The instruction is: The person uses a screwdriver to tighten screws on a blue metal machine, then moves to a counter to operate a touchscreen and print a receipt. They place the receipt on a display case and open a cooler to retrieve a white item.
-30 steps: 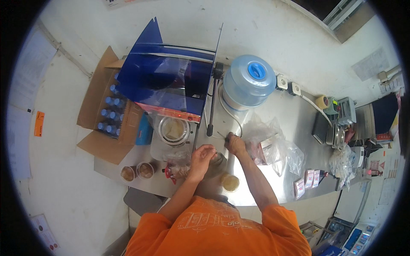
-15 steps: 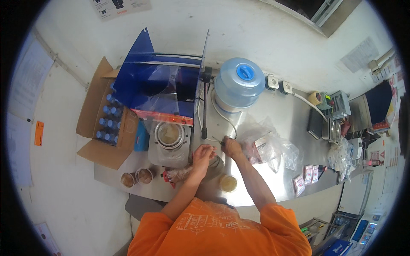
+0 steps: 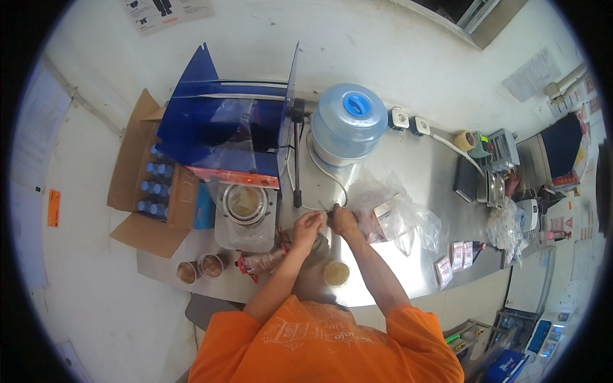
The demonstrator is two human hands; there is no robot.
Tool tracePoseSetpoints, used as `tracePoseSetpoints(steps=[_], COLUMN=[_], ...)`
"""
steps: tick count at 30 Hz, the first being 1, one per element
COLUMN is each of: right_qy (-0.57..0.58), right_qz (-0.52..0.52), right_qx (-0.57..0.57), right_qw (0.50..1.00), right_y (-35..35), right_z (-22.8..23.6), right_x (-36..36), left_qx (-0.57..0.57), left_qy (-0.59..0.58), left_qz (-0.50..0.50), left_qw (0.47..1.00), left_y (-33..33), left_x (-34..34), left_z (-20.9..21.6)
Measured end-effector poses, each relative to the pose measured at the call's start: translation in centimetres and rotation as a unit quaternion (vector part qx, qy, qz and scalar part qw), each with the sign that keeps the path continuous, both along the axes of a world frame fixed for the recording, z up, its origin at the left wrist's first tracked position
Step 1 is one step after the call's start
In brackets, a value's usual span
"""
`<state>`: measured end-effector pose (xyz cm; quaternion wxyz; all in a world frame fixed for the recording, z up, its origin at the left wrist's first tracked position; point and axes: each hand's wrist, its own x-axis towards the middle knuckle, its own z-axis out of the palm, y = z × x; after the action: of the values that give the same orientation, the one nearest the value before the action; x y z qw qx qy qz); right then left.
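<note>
My left hand (image 3: 308,230) is over the steel counter with its fingers pinched together; what they hold, if anything, is too small to make out. Close on its right, my right hand (image 3: 343,221) is closed around something small and dark, with a thin tip beside it; its kind does not show. A white cable (image 3: 345,186) loops just beyond both hands. Between my forearms stands a round cup (image 3: 336,274) with yellowish contents. Under my left forearm lies a clear bag with red parts (image 3: 262,262). Left of the hands, another cup (image 3: 245,202) sits in the round holder of a blue-sided machine (image 3: 223,137).
A large water jug (image 3: 350,121) stands behind the hands. To the right lie crumpled clear bags (image 3: 415,220) and small packets (image 3: 456,256). An open carton (image 3: 185,195) of blue-capped bottles is at the left, near two cups (image 3: 211,264) with brown contents.
The whole view has shifted slightly, so the counter and its things appear a little further left. Both hands stay close together, with the left hand's fingers moved only slightly.
</note>
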<state>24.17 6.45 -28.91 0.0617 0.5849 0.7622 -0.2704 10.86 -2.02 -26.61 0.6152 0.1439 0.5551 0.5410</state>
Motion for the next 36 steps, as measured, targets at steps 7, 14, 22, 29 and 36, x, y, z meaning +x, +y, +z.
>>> tracePoseSetpoints(steps=[7,14,22,29,36], right_qy=[0.003,-0.007,0.026,0.355,0.319], right_qz=[-0.018,-0.005,0.001,-0.064,-0.019], right_qx=[-0.015,-0.027,-0.004,-0.068,0.021], right_qw=[1.000,1.000,1.000,0.930,0.947], right_y=[-0.4,-0.3,-0.9,-3.1,-3.3], right_z=[-0.8,-1.4,-0.8,4.9,8.7], right_x=[0.6,0.8,1.4,0.1,-0.4], left_qx=[-0.017,-0.040,-0.027,-0.051,-0.101], left_qy=[-0.002,-0.007,-0.033,-0.016,-0.061], left_qz=[0.000,0.002,0.011,0.026,0.023], left_qw=[1.000,0.999,0.999,0.998,0.993], left_y=[-0.3,-0.6,-0.5,-0.3,-0.1], left_x=[-0.5,-0.4,-0.4,-0.2,-0.2], left_z=[-0.3,1.4,2.3,2.9,2.9])
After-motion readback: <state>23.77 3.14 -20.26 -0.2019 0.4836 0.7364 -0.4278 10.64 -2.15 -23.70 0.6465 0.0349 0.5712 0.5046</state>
